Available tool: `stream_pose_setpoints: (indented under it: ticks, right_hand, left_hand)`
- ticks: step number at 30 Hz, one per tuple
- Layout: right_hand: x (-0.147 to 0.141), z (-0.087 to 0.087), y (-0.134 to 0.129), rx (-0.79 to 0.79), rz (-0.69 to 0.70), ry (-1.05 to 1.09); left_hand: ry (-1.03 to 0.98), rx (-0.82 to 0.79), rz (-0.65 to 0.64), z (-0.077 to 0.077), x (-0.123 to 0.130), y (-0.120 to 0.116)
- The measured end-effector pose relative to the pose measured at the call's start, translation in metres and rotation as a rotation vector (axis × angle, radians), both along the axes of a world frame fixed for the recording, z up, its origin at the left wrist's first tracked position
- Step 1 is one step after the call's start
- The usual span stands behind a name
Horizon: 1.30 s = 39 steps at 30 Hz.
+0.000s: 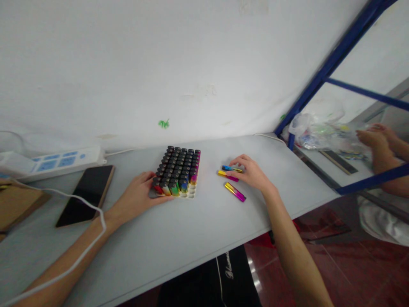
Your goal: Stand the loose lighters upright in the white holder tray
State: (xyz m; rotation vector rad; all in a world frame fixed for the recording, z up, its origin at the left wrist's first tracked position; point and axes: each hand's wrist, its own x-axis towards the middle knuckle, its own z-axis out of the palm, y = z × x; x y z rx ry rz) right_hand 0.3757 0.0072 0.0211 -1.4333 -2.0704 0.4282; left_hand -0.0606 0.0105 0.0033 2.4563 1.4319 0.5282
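Observation:
A white tray (pixel 191 192) on the grey table holds rows of black-topped lighters (pixel 177 164) standing upright, with a few vacant holes at its near right corner. My left hand (pixel 142 192) is closed around the tray's near left corner, thumb along the front edge. To the right, my right hand (pixel 251 172) has its thumb and fingertips around a blue and yellow lighter (pixel 227 168) lying on the table. Just in front of it lies a yellow and magenta lighter (pixel 222 173), partly under the fingers. Another yellow and magenta lighter (pixel 235 192) rests nearer me, apart from the hand.
Left of the tray lie a black phone (pixel 86 194), a white power strip (pixel 68 162) and a brown cardboard piece (pixel 19 204). A white cable (pixel 96 209) crosses over my left forearm. A blue metal frame (pixel 319 72) stands right; beyond it, another person's hands (pixel 378 136) are near plastic bags (pixel 322 132).

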Motion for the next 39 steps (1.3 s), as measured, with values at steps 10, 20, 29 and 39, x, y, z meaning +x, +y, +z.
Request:
stream_pose_setpoints:
  ticks: [10, 20, 29, 39]
  right_hand:
    - [-0.013, 0.001, -0.021, 0.011, -0.045, 0.177]
    - [-0.088, 0.015, -0.007, -0.157, -0.086, 0.85]
    - [-0.125, 0.019, -0.018, -0.41, 0.126, 0.976]
    - [-0.138, -0.002, -0.026, -0.21, -0.187, 0.693]
  left_hand:
    - [0.01, -0.017, 0.019, 0.005, 0.005, -0.003]
    - [-0.027, 0.008, -0.006, 0.001, 0.003, -0.002]
    - [-0.033, 0.001, 0.002, 0.002, 0.004, -0.004]
    - [-0.025, 0.012, 0.017, -0.003, 0.001, -0.002]
